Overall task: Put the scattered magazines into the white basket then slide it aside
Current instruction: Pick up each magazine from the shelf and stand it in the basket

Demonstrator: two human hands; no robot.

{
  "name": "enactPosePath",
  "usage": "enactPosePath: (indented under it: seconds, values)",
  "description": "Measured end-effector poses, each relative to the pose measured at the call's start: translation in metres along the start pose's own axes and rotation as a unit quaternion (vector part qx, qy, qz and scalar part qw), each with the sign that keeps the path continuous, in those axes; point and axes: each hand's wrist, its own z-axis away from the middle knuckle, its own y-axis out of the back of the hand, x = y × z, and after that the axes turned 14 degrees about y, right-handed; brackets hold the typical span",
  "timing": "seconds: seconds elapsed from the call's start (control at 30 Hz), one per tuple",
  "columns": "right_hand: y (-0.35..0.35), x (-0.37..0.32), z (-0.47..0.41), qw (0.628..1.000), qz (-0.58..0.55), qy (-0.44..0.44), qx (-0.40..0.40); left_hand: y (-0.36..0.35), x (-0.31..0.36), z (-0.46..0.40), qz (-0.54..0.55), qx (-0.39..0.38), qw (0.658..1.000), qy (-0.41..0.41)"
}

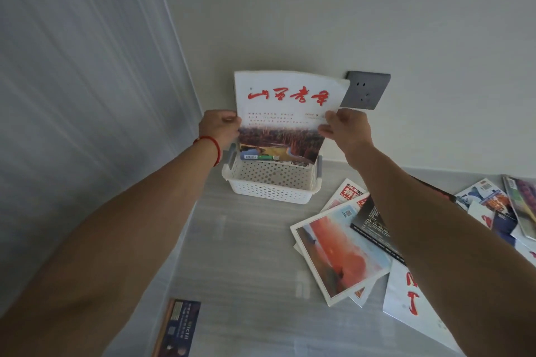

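A white perforated basket stands on the grey table against the wall. I hold a white magazine with red characters and a landscape photo upright, its lower edge inside the basket. My left hand grips its left edge and my right hand grips its right edge. Scattered magazines lie on the table to the right: one with an orange-red cover, a dark one partly under my right forearm, a white one with red strokes, and several more at the far right.
A grey wall socket sits just right of the held magazine. A pale curtain hangs along the left. A dark booklet lies at the table's near edge. Bare grey table surface lies in front of the basket.
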Motion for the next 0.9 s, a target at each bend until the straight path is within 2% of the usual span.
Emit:
enactPosePath:
  seconds: [0.13, 0.33, 0.43, 0.6, 0.77, 0.9]
  values:
    - [-0.013, 0.018, 0.001, 0.998, -0.001, -0.05, -0.029, -0.007, -0.019, -0.017, -0.027, -0.015, 0.999, 0.029]
    - [-0.022, 0.028, 0.006, 0.99, 0.118, -0.001, -0.075, -0.015, -0.023, -0.03, -0.078, 0.01, 0.997, 0.013]
    - [-0.024, 0.03, 0.004, 0.991, 0.112, 0.0, -0.072, -0.021, -0.017, -0.032, -0.097, 0.035, 0.995, -0.002]
    - [-0.03, 0.033, 0.003, 0.993, 0.072, -0.004, -0.093, -0.028, -0.018, -0.035, -0.103, 0.064, 0.992, 0.021]
    - [-0.028, 0.045, 0.006, 0.985, 0.141, -0.011, -0.1, -0.03, -0.013, -0.035, -0.113, 0.099, 0.988, 0.03]
    - [-0.016, 0.057, 0.019, 0.982, 0.139, -0.027, -0.123, -0.029, -0.013, -0.023, -0.114, 0.101, 0.985, 0.081]
